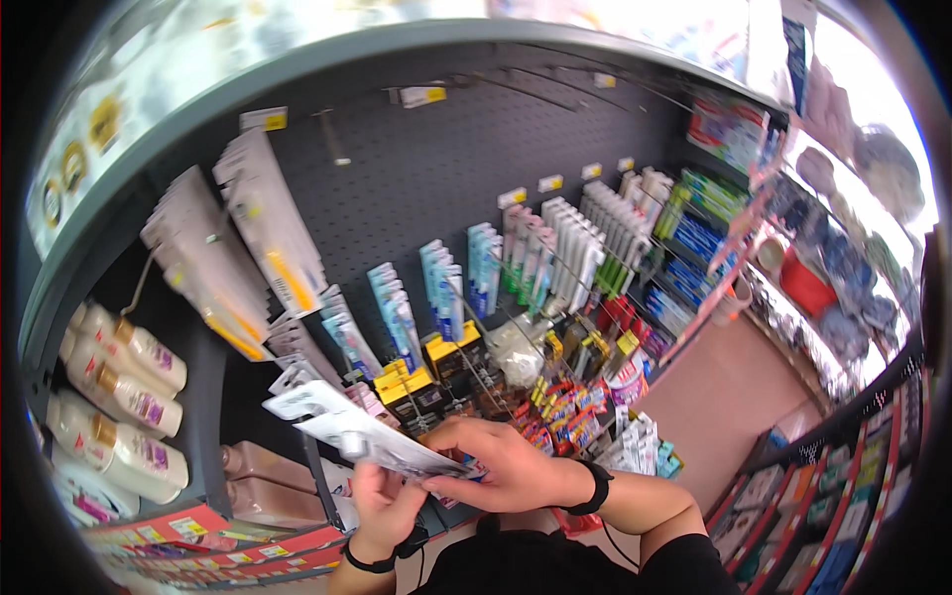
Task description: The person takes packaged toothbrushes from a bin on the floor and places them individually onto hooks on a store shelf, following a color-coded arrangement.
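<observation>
**Held pack (382,438), slanting between left hand (387,511) and right hand (511,471)**

In front of the board (397,188), on its near side: one flat, pale pack, or perhaps several layered. Cannot tell the count from this view.

Long axis: from far left to near right, with the far left end free of both hands and the near right end at the right hand.

Right hand: clamped on the near right end, with fingers bent over the upper face and thumb pointing left along the near edge.

Left hand: at the near edge, around mid-length, with thumb and fingers close together. Cannot tell whether gripping or only steadying.

Key relation: from the right hand, stretching left and far; from the left hand, just beyond, on the far side. Nearer to the free end: the left hand. Judged better placed, therefore, for tipping or turning that end; right hand better for anchoring.

Beyond the free end, far left: long hanging packs (273,223). Farther right of these: yellow boxes (402,381), then rows of brushes (580,253). Well to the left: bottles (129,451).
</observation>
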